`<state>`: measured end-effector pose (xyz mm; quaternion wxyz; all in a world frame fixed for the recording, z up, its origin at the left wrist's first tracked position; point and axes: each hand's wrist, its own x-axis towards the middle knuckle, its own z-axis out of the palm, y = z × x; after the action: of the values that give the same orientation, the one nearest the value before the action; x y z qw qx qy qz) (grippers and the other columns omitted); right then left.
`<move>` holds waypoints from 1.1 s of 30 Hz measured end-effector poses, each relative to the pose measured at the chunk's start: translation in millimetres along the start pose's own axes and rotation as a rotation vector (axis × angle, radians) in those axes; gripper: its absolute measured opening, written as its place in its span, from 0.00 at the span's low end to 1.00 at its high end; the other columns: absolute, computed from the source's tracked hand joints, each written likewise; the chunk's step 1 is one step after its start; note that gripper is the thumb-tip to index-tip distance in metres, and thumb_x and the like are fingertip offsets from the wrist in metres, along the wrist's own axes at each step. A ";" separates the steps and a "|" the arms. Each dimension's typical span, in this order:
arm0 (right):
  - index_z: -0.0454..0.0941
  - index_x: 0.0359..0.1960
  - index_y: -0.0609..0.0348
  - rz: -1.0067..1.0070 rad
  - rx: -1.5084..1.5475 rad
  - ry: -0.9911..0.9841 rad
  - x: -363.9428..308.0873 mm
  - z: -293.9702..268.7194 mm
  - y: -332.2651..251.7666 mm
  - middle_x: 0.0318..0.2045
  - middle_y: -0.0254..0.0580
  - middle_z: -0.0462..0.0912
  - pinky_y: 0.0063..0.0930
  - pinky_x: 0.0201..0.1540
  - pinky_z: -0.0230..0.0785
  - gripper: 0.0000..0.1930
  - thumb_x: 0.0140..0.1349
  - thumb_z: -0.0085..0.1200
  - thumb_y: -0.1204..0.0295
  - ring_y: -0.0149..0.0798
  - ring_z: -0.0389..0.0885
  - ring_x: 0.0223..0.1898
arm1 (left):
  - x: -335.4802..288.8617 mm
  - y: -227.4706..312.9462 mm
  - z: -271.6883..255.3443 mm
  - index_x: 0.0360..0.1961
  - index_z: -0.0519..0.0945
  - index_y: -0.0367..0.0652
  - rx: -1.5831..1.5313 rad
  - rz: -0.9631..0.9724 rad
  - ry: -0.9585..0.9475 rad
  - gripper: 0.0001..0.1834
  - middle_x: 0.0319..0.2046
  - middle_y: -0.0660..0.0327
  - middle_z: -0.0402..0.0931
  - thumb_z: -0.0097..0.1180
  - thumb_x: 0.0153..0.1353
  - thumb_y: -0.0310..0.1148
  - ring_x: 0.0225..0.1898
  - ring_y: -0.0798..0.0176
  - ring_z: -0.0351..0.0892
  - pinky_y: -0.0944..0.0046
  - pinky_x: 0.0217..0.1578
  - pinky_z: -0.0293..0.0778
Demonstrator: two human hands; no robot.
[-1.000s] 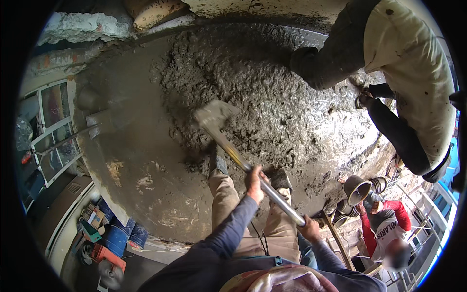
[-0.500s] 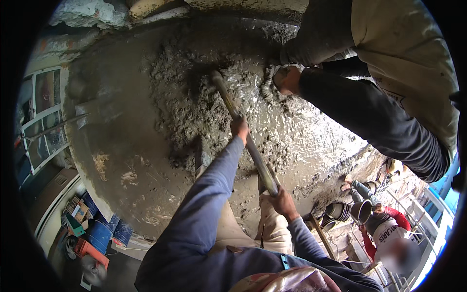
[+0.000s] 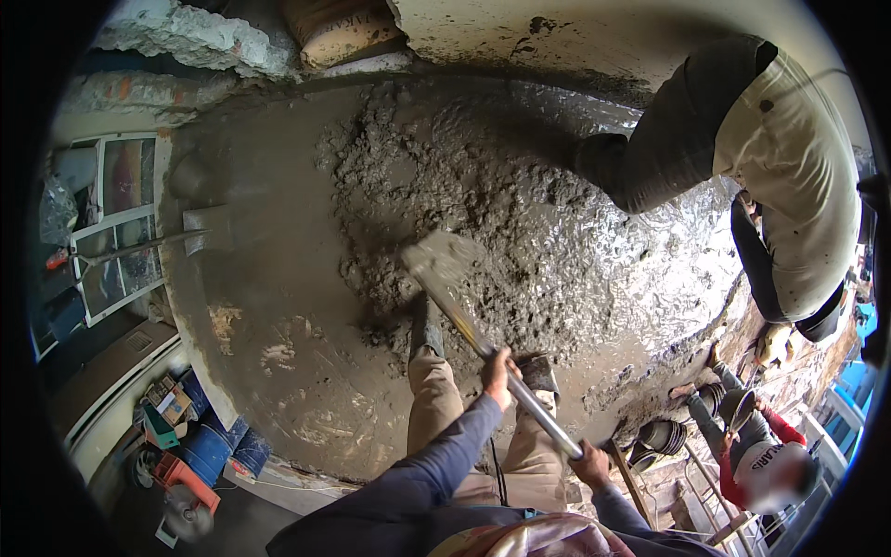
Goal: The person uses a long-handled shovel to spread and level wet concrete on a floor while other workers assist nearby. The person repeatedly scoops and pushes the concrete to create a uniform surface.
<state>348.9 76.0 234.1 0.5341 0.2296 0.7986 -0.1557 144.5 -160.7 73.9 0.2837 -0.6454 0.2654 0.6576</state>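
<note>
Head view, and what a hold: both my hands were clamped on the hoe [image 3: 467,330], the left hand [image 3: 498,378] closed round the handle [image 3: 545,418] partway along, the right hand [image 3: 592,466] wrapped round it near the butt end! Out it slanted, away from me and to the left, with the blade [image 3: 447,256] a grey blur right over or against the mix [image 3: 557,278]; which of the two, I couldn't tell. And what a mix: wet, lumpy on the left, shining bright over on the right! My left boot [image 3: 427,330] stood at its near edge, my right boot [image 3: 538,373] just beside the handle. Upper right, a co-worker [image 3: 789,176] was bent low, one dark leg down to the mix, the hands hard to make out. Lower right, another person [image 3: 772,464] in red sleeves had hold of a bucket [image 3: 737,408], with stacked buckets [image 3: 657,434] close by and a plank [image 3: 631,478] just below those. Far left, a second tool [image 3: 197,230] lay with its flat end on the smooth floor [image 3: 269,269], its shaft crossing the window frame [image 3: 113,223]; below that, blue drums [image 3: 209,455]. Up top, a sack [image 3: 339,37] slumped near a broken slab [image 3: 190,39].
</note>
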 end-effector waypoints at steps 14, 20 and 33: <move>0.72 0.55 0.68 -0.548 0.245 0.194 340.8 -101.8 -417.1 0.37 0.63 0.88 0.43 0.36 0.85 0.22 0.65 0.58 0.65 0.51 0.90 0.34 | 278.3 492.8 153.3 0.45 0.79 0.30 0.531 0.850 0.292 0.14 0.24 0.56 0.79 0.62 0.70 0.33 0.21 0.59 0.78 0.55 0.20 0.72; 0.73 0.52 0.74 -0.358 0.375 0.046 240.2 -99.1 -293.7 0.37 0.66 0.87 0.50 0.44 0.82 0.26 0.62 0.62 0.62 0.60 0.90 0.37 | 289.6 318.0 135.3 0.48 0.73 0.27 0.551 0.799 0.251 0.20 0.40 0.39 0.84 0.61 0.60 0.32 0.39 0.41 0.89 0.47 0.38 0.86; 0.77 0.59 0.58 -0.013 -0.003 0.120 -8.8 -26.3 17.7 0.41 0.62 0.86 0.53 0.45 0.80 0.31 0.56 0.69 0.57 0.63 0.87 0.43 | 54.4 -61.7 61.3 0.34 0.77 0.44 0.048 -0.136 -0.168 0.09 0.23 0.65 0.75 0.67 0.60 0.31 0.23 0.67 0.76 0.66 0.25 0.75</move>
<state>340.6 102.2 252.2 0.4847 0.2324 0.8308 -0.1443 145.5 -72.2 22.2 0.3644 -0.5975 0.2120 0.6821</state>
